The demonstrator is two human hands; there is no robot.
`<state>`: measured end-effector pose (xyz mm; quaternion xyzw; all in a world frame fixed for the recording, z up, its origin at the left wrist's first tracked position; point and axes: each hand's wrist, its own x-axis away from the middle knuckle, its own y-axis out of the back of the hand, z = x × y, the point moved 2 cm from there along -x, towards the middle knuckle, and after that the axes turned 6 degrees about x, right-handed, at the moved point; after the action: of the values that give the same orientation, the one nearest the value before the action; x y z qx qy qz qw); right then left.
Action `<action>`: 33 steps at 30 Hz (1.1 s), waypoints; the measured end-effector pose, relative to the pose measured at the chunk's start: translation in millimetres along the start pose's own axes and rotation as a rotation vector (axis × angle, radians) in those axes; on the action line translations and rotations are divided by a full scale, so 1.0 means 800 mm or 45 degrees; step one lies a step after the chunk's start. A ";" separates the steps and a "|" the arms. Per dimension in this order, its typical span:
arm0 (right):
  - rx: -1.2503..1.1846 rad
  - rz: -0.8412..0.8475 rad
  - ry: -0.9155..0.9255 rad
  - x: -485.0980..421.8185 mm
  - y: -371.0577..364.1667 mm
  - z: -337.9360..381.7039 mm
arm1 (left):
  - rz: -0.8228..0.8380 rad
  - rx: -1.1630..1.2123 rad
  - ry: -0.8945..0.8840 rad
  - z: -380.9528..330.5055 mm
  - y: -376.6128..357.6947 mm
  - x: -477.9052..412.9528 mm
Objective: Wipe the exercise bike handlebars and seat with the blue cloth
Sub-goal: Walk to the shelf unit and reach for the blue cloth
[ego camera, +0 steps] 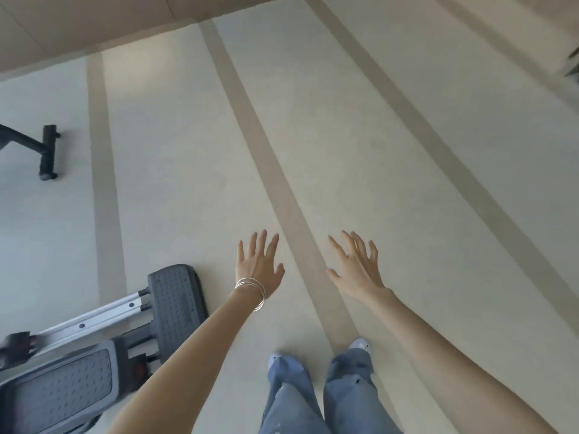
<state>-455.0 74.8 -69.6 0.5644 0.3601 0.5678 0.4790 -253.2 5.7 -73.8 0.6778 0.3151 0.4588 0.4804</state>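
My left hand [258, 266] is stretched out over the pale floor, fingers spread, holding nothing; thin bangles ring its wrist. My right hand [357, 267] hangs beside it, also spread and bare. No blue cloth is in view. No handlebars or seat show either. Only low parts of exercise machines appear: a grey studded foot pedal [177, 305] on a silver rail [91, 324] at the lower left, just left of my left forearm.
A second grey pedal [59, 389] fills the bottom left corner. A black stabiliser foot [48, 151] of another machine rests on the floor at the far left. The floor [344, 151] is cream with tan stripes. My jeans and shoes [360, 344] are below.
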 end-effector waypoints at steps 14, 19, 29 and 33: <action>-0.086 -0.104 -0.579 0.122 0.032 -0.343 | 0.071 -0.111 -0.601 -0.396 0.002 -0.097; -0.111 -0.148 -0.758 0.158 0.054 -0.435 | 0.047 -0.166 -0.813 -0.517 0.020 -0.118; -0.126 -0.159 -1.044 0.175 0.080 -0.598 | 0.063 -0.282 -1.123 -0.720 0.031 -0.204; -0.115 -0.162 -1.112 0.163 0.108 -0.674 | 0.048 -0.278 -1.207 -0.813 0.052 -0.254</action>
<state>-986.3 245.2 -5.0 0.7066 0.1327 0.2607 0.6443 -932.7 50.7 -23.3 0.7634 -0.0009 0.1385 0.6309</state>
